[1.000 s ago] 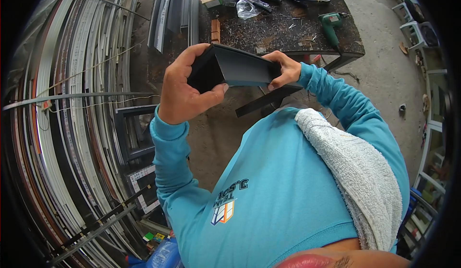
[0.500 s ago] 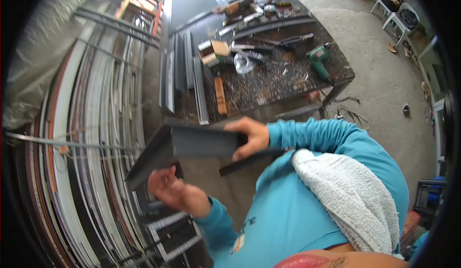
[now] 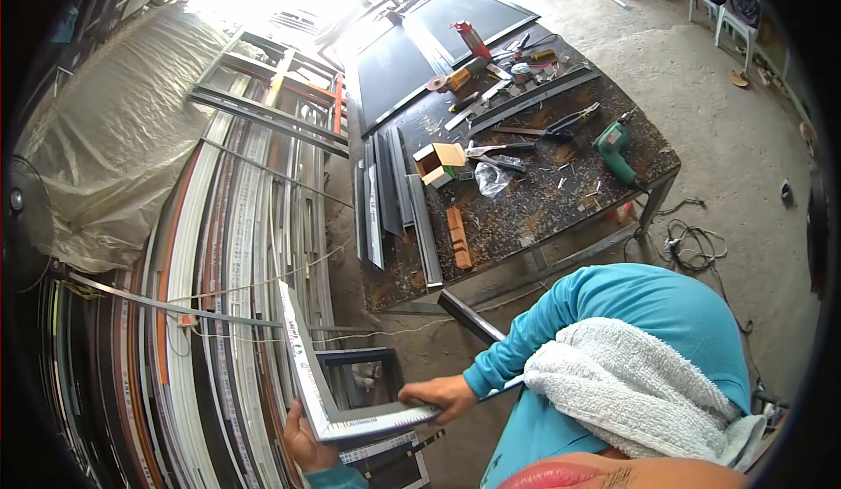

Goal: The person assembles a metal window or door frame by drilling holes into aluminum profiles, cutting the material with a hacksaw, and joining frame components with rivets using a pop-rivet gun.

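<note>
A dark angled metal frame with white printed film on its face [image 3: 302, 358] is held low, its corner toward the bottom. My right hand [image 3: 442, 397] wraps round its short side. At the outer side of the corner, my left hand [image 3: 305, 441] grips the edge, its fingers partly hidden behind the frame. Another dark bar [image 3: 471, 316] sticks out beyond my right forearm; how it joins the frame is hidden.
A worktable [image 3: 569, 213] bears a green drill [image 3: 616, 152], an orange grinder [image 3: 467, 73], pliers [image 3: 574, 119], an open box [image 3: 441, 163] and dark profiles [image 3: 425, 231]. Long profiles [image 3: 236, 226] are stacked at left. A cable [image 3: 692, 244] lies on the floor.
The frame has turned and swung lower, so its white printed face shows. My right hand has moved down with it. My left hand, earlier open beneath it, now grips its corner.
</note>
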A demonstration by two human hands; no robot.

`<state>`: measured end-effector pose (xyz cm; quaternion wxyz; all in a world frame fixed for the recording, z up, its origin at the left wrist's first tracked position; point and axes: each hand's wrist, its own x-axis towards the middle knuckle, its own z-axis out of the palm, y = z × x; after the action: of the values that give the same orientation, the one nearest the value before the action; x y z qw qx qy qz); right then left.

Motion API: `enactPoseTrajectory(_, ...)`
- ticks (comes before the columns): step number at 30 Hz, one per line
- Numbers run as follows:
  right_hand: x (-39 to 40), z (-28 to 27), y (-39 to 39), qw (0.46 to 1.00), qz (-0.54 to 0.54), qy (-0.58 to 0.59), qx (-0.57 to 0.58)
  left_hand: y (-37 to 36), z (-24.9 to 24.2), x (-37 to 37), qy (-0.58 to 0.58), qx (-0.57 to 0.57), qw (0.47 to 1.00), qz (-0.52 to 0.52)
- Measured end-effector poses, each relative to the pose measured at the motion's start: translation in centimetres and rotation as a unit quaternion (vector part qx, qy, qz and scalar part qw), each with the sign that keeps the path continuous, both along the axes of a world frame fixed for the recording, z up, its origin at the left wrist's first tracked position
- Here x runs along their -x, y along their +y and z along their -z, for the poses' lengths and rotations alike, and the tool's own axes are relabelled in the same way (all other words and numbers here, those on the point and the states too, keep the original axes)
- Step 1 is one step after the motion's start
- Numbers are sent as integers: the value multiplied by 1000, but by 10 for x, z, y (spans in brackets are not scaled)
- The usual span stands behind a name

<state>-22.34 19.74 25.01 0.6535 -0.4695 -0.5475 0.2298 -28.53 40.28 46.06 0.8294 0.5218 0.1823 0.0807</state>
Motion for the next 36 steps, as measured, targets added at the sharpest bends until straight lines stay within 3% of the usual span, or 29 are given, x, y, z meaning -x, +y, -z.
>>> enactPoseTrajectory(2,5,-10,-3,997,-56,34,-32,-20,-11,12,-16,-53,997,-44)
enactPoseTrajectory(6,-15,-30,6,980,16,91,-176,-20,-15,26,-146,-38,987,-49)
enactPoseTrajectory(8,-40,-46,9,957,-39,194,-210,-33,8,19,-225,-137,960,-95)
enactPoseTrajectory(9,-50,-51,9,932,-72,283,-213,-36,25,20,-202,-198,950,-130)
enactPoseTrajectory(10,-74,-55,6,944,-89,229,-220,-36,45,21,-150,-283,934,-157)
enactPoseTrajectory(12,-106,-65,-6,943,-43,250,-216,-12,102,27,-71,-407,895,-166)
enactPoseTrajectory(14,-137,-80,-20,952,17,223,-207,-6,116,25,-89,-461,871,-146)
enactPoseTrajectory(15,-154,-83,-22,948,-10,259,-188,-12,101,19,-83,-573,800,-161)
enactPoseTrajectory(16,-174,-79,-18,952,13,232,-201,-26,76,10,-108,-639,739,-183)
enactPoseTrajectory(17,-188,-77,-18,944,-15,285,-167,-45,44,-2,-167,-692,676,-191)
enactPoseTrajectory(19,-198,-89,-28,937,-68,310,-145,-44,-1,-26,-259,-812,483,-203)
enactPoseTrajectory(21,-200,-98,-36,947,-119,262,-143,-64,-47,-54,-259,-872,370,-188)
enactPoseTrajectory(22,-201,-99,-37,951,-129,235,-150,-70,-60,-69,-264,-880,353,-179)
enactPoseTrajectory(23,-205,-93,-38,958,-122,224,-133,-82,-76,-78,-243,-911,292,-159)
enactPoseTrajectory(26,-225,-87,-43,966,-162,185,-76,-71,-74,-107,-264,-898,332,-119)
enactPoseTrajectory(28,-231,-87,-50,976,-124,170,-45,-67,-81,-108,-221,-870,426,-110)
enactPoseTrajectory(29,-228,-100,-60,985,-76,150,-24,-65,-80,-111,-229,-883,393,-114)
enactPoseTrajectory(30,-220,-121,-72,991,-32,129,0,-55,-77,-119,-255,-874,396,-122)
enactPoseTrajectory(31,-200,-138,-88,981,192,-32,6,-45,-75,-124,-248,-858,431,-131)
enactPoseTrajectory(32,-195,-139,-97,888,385,-237,-80,-37,-76,-128,-241,-842,462,-141)
enactPoseTrajectory(34,-163,-119,-118,864,385,-291,-142,-28,-82,-131,-230,-816,507,-158)
enactPoseTrajectory(35,-139,-106,-126,867,292,-405,-6,-23,-86,-134,-225,-800,529,-170)
enactPoseTrajectory(36,-115,-91,-133,833,189,-503,131,-20,-91,-138,-213,-798,533,-184)
